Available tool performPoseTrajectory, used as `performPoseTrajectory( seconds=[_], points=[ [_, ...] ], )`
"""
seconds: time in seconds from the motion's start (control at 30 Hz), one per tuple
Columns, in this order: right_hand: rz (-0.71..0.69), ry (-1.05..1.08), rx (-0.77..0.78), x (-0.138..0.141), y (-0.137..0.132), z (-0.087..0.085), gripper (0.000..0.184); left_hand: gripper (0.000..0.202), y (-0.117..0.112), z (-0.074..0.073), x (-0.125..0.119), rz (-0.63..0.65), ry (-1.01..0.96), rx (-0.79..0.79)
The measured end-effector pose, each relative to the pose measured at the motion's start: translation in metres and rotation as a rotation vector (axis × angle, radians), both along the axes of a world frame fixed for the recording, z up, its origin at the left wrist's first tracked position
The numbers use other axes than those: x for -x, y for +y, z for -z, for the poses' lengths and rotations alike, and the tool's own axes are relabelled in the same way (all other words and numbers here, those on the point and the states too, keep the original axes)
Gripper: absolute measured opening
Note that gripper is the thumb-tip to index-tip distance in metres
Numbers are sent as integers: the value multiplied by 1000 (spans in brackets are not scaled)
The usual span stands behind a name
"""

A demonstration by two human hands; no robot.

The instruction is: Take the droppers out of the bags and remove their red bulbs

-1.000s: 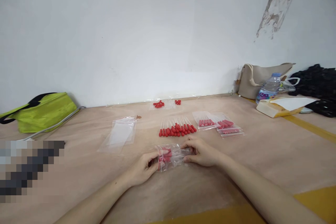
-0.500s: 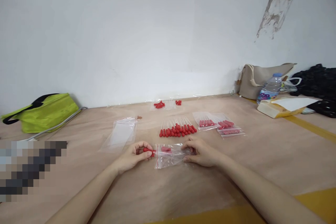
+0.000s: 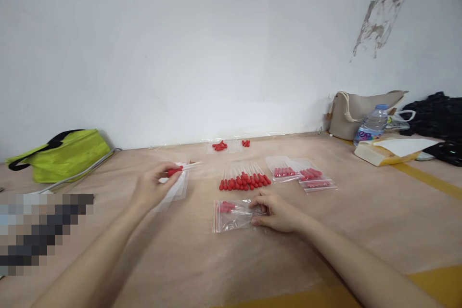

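Observation:
My left hand (image 3: 154,184) is closed around red-bulbed droppers (image 3: 175,172), their thin clear stems pointing right. It is raised over a stack of clear zip bags (image 3: 176,191). My right hand (image 3: 272,211) pinches the right end of a clear zip bag (image 3: 234,221) lying on the table. Inside that bag are a few droppers (image 3: 226,207), bulbs toward the red-striped opening at left. Just beyond it, a row of loose droppers (image 3: 244,181) lies with stems away from me. Filled zip bags (image 3: 285,172) with red bulbs lie to the right, some overlapping.
Small bags with loose red bulbs (image 3: 220,146) lie by the wall. A lime-green bag (image 3: 68,156) and grey cable stand at left. At right are a beige bag (image 3: 346,118), a water bottle (image 3: 373,122), an open tissue pack (image 3: 377,151) and black items (image 3: 436,113).
My left hand has moved left and away from the bag's opening, taking the droppers out from there to above the stacked bags. My right hand stays on the bag.

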State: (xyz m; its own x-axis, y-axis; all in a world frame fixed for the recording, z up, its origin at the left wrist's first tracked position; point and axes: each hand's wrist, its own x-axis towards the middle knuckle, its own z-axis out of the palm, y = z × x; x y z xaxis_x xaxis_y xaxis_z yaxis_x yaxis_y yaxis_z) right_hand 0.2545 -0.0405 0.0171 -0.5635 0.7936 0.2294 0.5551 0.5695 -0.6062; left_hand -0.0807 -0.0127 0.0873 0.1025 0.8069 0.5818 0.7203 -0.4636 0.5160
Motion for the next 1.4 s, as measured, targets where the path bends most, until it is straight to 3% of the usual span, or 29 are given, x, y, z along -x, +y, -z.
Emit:
performPoseTrajectory(
  seconds=[0.13,0.23,0.37,0.5,0.73,0.93,1.13,1.4],
  points=[
    [-3,-3,-11,0,0,0,28,20,25,37,-41,106,393,-197],
    [-2,0,1,0,-1,0,29,21,39,57,-58,154,495,-177],
    [-6,3,-4,1,-1,-2,29,21,48,70,-67,193,562,-133],
    [-11,0,-10,1,-1,-2,28,21,46,72,-70,222,557,-118],
    [-12,4,-10,0,0,1,27,37,33,66,-73,252,344,23],
    [-8,-6,11,0,0,2,28,43,34,75,-70,210,0,275],
    [-1,-5,-5,1,-1,0,27,32,37,78,-71,95,-141,286],
    [-10,-3,24,0,0,-1,27,29,15,82,-57,-62,-377,269]
  ],
)
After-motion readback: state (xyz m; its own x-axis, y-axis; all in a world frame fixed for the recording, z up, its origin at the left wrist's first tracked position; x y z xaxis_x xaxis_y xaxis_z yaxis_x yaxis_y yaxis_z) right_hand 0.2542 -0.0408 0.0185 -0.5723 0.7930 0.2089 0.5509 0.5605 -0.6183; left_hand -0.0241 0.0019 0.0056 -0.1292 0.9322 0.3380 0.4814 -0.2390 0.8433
